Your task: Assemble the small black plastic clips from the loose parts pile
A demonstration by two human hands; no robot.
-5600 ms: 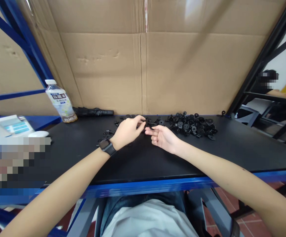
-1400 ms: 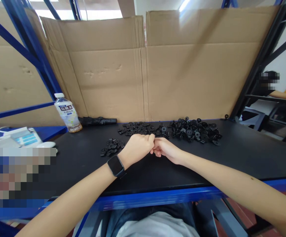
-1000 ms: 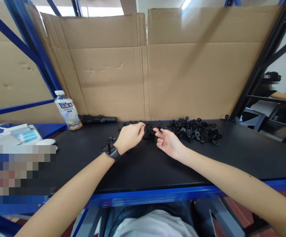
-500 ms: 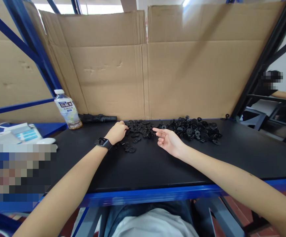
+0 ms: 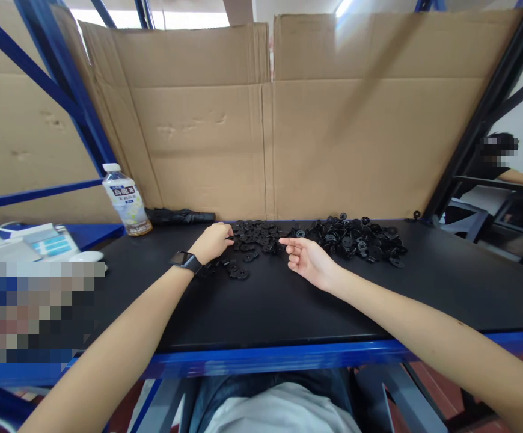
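Note:
My left hand (image 5: 211, 242), with a black watch on its wrist, lies at the left edge of a small heap of black plastic discs (image 5: 255, 236); its fingers curl onto the discs, and what they pinch is hidden. My right hand (image 5: 306, 258) rests palm up and loosely open just right of that heap, holding nothing I can see. A bigger pile of black round parts (image 5: 356, 236) lies to its right. Two or three loose discs (image 5: 238, 272) sit in front of my left hand. All rest on the black tabletop (image 5: 261, 300).
A drink bottle (image 5: 126, 201) stands at the back left beside a folded black umbrella (image 5: 178, 216). Cardboard sheets (image 5: 261, 120) wall off the back. A white device (image 5: 36, 243) lies on the left. Another person (image 5: 500, 159) sits far right behind a black frame.
My hands were pressed together mid-table, then parted. The left hand moved left to the small heap's edge; the right hand opened palm up. In the last half second little moved.

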